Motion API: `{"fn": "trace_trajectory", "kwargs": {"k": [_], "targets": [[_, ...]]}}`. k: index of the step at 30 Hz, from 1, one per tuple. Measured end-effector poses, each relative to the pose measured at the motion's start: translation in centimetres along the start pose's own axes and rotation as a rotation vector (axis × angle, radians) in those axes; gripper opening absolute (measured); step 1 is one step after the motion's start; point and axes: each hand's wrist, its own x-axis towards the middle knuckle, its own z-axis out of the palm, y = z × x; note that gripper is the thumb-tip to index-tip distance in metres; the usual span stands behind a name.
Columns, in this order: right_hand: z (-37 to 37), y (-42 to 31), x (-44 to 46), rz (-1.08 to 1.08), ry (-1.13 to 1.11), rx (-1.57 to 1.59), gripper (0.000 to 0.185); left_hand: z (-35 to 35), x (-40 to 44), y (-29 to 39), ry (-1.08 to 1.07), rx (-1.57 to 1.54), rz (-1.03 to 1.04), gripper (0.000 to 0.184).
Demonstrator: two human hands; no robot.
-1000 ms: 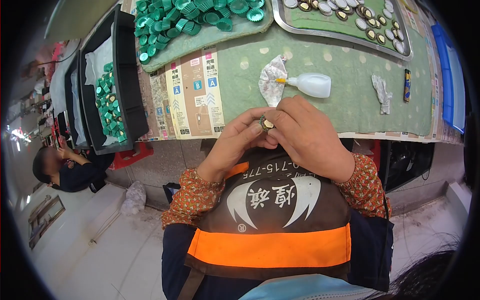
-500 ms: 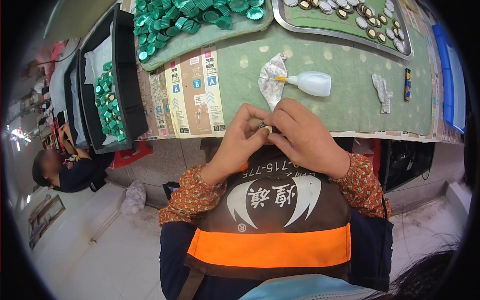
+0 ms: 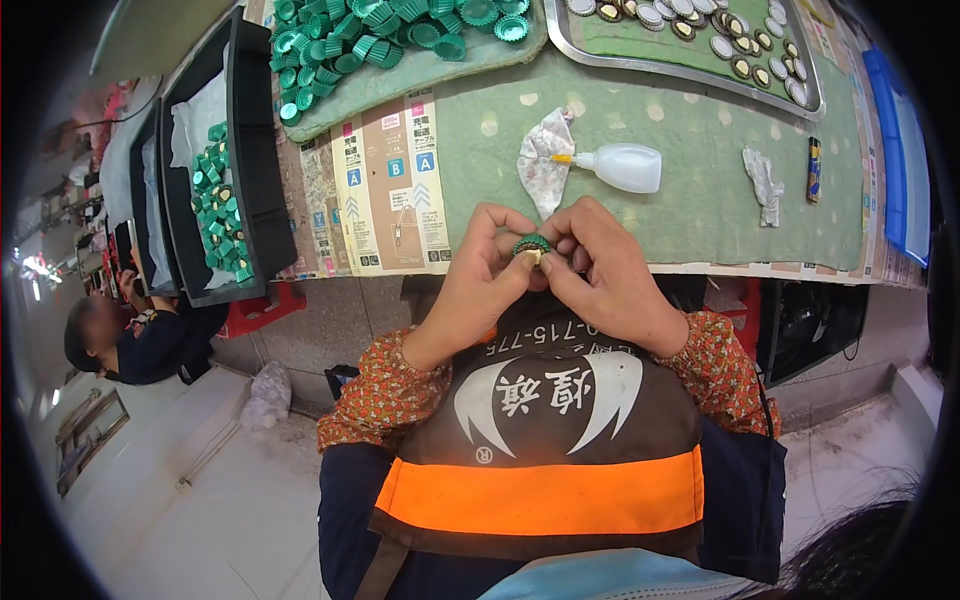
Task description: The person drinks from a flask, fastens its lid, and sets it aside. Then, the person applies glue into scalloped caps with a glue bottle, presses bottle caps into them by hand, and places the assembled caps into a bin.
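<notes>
Close to my body, by the table's front edge, both hands meet at a small green fluted cup (image 3: 531,243) with a dark rim inside and a pale gold piece in it. My left hand (image 3: 478,285) pinches it from the left, thumb on the gold piece. Thumb and bent fingers of my right hand (image 3: 612,275) grip its right side. Fingertips partly hide the cup. Just beyond the hands lies a crumpled white tissue (image 3: 543,180), and the yellow tip of a translucent squeeze bottle (image 3: 628,167) rests on it.
A board of green fluted cups (image 3: 380,45) is at the back left. A metal tray (image 3: 690,75) holds round caps. On the left stands a black crate (image 3: 262,170) of green cups. A lighter-like tube (image 3: 814,170) and another tissue (image 3: 765,188) lie right. A person (image 3: 150,330) sits far left.
My right hand has shifted slightly and its fingers have opened out from over the cup. The cup's green side and gold piece now show more plainly.
</notes>
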Motion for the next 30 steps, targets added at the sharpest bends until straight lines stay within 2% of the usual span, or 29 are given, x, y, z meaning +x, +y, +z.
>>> {"fn": "trace_trajectory", "kwargs": {"k": [5,10,19,22,25,27,29,30], "targets": [[0.2,-0.4,0.1,0.206,-0.078,0.148,0.023,0.0,-0.2,0.1,0.008,0.042,0.022,0.02],[1.0,0.3,0.1,0.199,-0.06,0.207,0.023,0.4,-0.2,-0.6,0.052,0.014,0.087,0.019],[1.5,0.9,0.2,0.241,-0.036,0.39,0.015,0.1,0.0,0.5,0.1,0.013,0.001,0.02],[0.2,0.0,0.1,0.196,-0.029,0.367,0.013,-1.1,0.1,2.0,0.145,0.031,0.096,0.022],[-1.9,-1.3,-0.3,0.06,0.014,0.196,0.011,-4.4,-0.9,5.5,0.334,0.2,0.324,0.021],[-3.2,-1.6,-0.3,-0.034,0.099,0.088,0.01,-7.7,-1.9,7.9,0.538,0.376,0.578,0.021],[-4.1,-1.6,-0.3,-0.102,0.227,0.031,0.009,-11.3,-3.6,10.2,0.778,0.463,0.66,0.019],[-4.7,-1.6,-0.2,-0.099,0.246,0.013,0.009,-13.2,-4.4,11.3,0.909,0.618,0.66,0.017]]}}
